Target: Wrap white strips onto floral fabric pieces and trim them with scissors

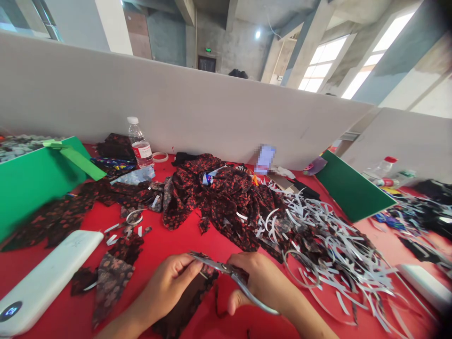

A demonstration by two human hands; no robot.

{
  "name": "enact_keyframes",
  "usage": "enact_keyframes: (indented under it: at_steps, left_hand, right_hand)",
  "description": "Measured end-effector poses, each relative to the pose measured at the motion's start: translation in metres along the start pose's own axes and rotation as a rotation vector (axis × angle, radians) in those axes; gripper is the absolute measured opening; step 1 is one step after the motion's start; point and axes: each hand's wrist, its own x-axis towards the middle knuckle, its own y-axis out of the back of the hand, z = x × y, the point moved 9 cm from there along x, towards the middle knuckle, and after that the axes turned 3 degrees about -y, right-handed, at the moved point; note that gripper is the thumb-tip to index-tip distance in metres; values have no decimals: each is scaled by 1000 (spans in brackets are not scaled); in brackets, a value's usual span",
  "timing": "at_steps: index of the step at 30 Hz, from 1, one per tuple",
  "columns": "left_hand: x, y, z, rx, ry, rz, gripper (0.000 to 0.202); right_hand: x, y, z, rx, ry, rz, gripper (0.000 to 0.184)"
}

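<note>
My left hand [169, 282] pinches the edge of a dark floral fabric piece [185, 306], which hangs down over the red tabletop. In my right hand [263, 278] is a pair of metal scissors [226, 267], gripped by the handles. The blades point left and lie across the fabric's top edge, close to my left fingertips. Whether the blades are parted is hard to make out. Beyond my hands lies a large crumpled heap of black and red floral fabric [212, 193].
White cut strips [328, 240] pile up at the right. A white power bank [52, 282] and fabric scraps [115, 282] lie at the left. Green dividers [353, 188] stand on both sides. A water bottle [140, 143] and a phone [264, 159] are near the grey partition [197, 108].
</note>
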Motion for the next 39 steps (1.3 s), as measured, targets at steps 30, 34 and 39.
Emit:
enact_keyframes:
  at_steps: [30, 34, 39]
  left_hand:
    - [3, 5, -39, -850, 395, 274, 23]
    - [2, -4, -43, -905, 410, 250, 25]
    - [2, -20, -38, -962, 385, 130, 26]
  right_hand:
    - [3, 46, 31, -192, -307, 460, 25]
    - [24, -6, 9, 396, -203, 207, 28]
    - [32, -31, 11, 724, -235, 144, 27]
